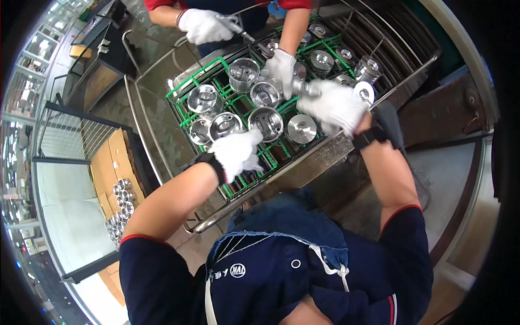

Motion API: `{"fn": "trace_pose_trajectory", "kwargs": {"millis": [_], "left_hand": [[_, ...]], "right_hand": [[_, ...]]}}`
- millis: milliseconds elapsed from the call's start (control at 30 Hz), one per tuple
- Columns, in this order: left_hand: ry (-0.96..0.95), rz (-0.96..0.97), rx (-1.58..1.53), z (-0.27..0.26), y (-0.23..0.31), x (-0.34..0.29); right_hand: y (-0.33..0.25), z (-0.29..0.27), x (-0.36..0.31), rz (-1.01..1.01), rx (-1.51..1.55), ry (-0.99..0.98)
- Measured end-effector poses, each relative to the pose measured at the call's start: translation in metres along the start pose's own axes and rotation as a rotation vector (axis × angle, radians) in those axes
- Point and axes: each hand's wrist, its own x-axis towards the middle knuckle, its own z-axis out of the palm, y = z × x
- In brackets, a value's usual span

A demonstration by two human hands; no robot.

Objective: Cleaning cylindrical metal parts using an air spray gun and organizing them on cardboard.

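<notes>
My left hand [236, 154], in a white glove, has its fingers apart at the lower-left rim of an open-topped metal piston [265, 124]. Another piston [225, 127] sits just above that hand. Motion smears my gloved right hand [335, 105], which reaches over the right half of the green wire rack [234, 101]. A shiny metal part [306, 88] shows at its fingertips; whether the fingers grip it I cannot tell. Below this hand stands a flat-topped piston [301, 129]. Several more pistons stand in the rack, some with hollow side up.
Across the rack, a co-worker's gloved hand [206, 26] holds a slim metal tool [244, 33]; their other hand [281, 67] is close to my right one. A metal rail [142, 116] frames the cart. At left, small metal parts [122, 208] lie on cardboard [116, 157].
</notes>
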Motion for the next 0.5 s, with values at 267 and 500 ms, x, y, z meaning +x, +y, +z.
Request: {"fn": "trace_pose_trajectory", "kwargs": {"millis": [267,500], "left_hand": [[0.508,0.925,0.348,-0.056,-0.008,-0.139],[0.571,0.826,0.522,-0.085,-0.092,-0.148]], "right_hand": [[-0.016,0.037,0.076,-0.734,-0.612,0.379],[-0.091,0.040,0.075,-0.296,-0.296,-0.126]]}}
